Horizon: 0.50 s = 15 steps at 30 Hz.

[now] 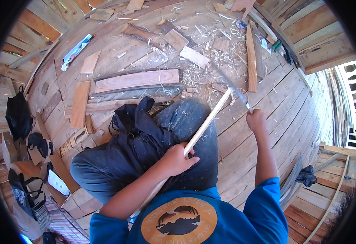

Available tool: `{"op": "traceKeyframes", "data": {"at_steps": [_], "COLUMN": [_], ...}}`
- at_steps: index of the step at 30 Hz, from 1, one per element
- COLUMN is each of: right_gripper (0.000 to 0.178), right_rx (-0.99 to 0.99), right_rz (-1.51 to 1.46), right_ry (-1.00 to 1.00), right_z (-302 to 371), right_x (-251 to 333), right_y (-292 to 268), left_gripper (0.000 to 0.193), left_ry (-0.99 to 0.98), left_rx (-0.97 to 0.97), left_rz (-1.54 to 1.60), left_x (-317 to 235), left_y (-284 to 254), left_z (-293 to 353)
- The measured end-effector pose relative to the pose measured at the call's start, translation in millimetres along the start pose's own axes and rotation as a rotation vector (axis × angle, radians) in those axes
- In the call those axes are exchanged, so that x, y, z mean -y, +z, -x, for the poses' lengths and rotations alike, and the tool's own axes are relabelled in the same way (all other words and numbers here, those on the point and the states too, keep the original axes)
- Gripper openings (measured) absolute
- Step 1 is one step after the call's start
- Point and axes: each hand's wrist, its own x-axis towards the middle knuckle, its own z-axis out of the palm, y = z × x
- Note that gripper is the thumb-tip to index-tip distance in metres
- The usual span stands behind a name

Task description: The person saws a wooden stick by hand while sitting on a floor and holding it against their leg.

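Observation:
My left hand (178,159) is closed around a long pale wooden stick (204,125), which slants from beside my body across my thigh. Its far end shows a lighter, cut-looking tip. In my right hand (256,120) is a machete (235,89) with a long narrow blade, my fist wrapped round its handle. The blade points away and to the left, passing close to the stick's tip; whether they touch I cannot tell. Beyond the blade's far end lies a pale wooden block (194,57). Curled wood shavings (222,49) are scattered around it.
A broad plank (137,81) lies in front of my crossed legs, with shorter boards (80,103) to its left. Another long board (251,59) lies at the far right. Bags (19,116) and cardboard boxes (62,175) stand at left. Plank walls (312,28) surround the wooden floor.

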Motion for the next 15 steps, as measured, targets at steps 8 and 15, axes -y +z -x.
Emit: {"op": "traceKeyframes", "data": {"at_steps": [8,15], "right_gripper": [0.044,0.046], "right_rx": [0.165,0.267], "right_rz": [-0.547,-0.390], "right_ry": [0.093,-0.301], "right_z": [24,83], "right_x": [20,62], "right_y": [7,-34], "left_gripper": [0.046,0.056], "left_ry": [-0.083,-0.049], "left_rx": [0.150,0.084], "left_rz": [0.290,0.010], "left_x": [12,6], "left_y": [-11,-16], "left_z": [10,27]}}
